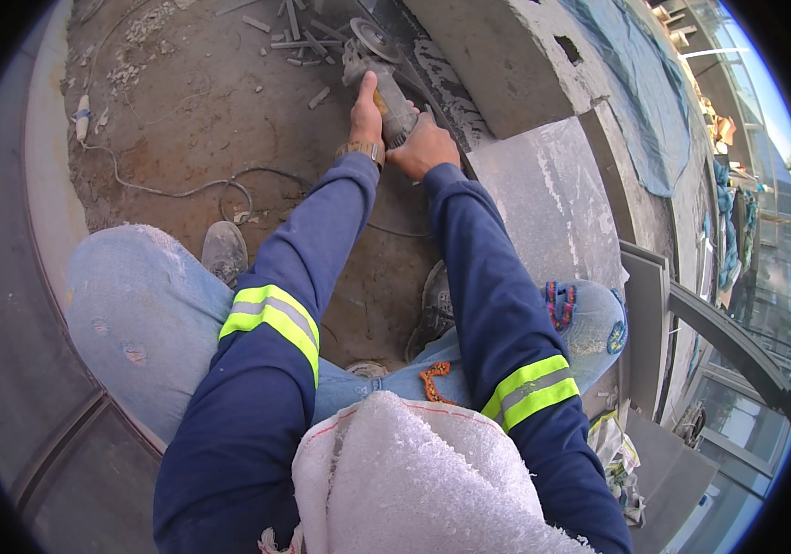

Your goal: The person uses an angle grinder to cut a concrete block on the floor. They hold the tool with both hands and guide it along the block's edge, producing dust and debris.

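Observation:
Both my hands are closed around a dusty angle grinder [392, 100], held out in front of me over the ground. My left hand [367, 115] wraps its left side near the head, thumb pointing forward along the body. At the rear end of the body, my right hand [426, 146] grips from the right. The round disc [375, 41] faces away from me, beside the lower edge of a concrete ledge. Dust or motion blurs the grinder head. A grey cord [174, 193] snakes over the dirt to my left.
Cut strips [307, 42] and rubble litter the ground ahead. A white cord connector [83, 118] lies at far left. To the right are a grey flat sheet [552, 194], a concrete ledge [497, 65], a blue tarp [640, 102] and a curved metal frame [737, 337].

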Available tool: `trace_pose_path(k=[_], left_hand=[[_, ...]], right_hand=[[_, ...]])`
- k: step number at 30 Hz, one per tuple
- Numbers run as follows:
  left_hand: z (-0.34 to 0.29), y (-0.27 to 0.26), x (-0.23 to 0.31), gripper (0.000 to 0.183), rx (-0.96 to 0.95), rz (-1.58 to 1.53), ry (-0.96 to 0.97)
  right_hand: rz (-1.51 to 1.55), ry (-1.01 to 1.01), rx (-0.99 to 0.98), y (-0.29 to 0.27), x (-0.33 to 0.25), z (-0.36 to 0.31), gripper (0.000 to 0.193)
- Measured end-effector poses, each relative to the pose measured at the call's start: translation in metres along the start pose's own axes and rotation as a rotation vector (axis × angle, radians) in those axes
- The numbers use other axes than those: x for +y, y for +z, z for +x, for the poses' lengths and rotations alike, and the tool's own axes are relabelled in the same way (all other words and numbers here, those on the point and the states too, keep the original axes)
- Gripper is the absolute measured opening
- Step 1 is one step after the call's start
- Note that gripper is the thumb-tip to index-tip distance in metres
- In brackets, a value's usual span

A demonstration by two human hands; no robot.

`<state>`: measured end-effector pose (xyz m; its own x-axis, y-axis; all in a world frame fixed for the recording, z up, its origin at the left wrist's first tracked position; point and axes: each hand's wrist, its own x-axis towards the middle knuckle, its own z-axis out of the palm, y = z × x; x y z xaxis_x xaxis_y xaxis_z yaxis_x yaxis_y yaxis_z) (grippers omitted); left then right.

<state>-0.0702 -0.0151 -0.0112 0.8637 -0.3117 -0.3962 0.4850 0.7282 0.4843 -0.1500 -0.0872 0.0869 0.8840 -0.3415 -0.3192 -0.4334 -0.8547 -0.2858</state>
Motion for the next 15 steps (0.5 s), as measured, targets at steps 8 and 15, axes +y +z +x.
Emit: trace_pose_path(k=[8,15], left_hand=[[-0.009,0.006,0.0,0.058,0.034,-0.009,-0.015],[-0.012,0.005,-0.003,0.059,0.028,-0.023,-0.013]], right_hand=[[0.0,0.014,-0.008,0.0,0.003,-0.004,0.092],[-0.002,0.005,-0.016,0.0,0.006,-0.008,0.092]])
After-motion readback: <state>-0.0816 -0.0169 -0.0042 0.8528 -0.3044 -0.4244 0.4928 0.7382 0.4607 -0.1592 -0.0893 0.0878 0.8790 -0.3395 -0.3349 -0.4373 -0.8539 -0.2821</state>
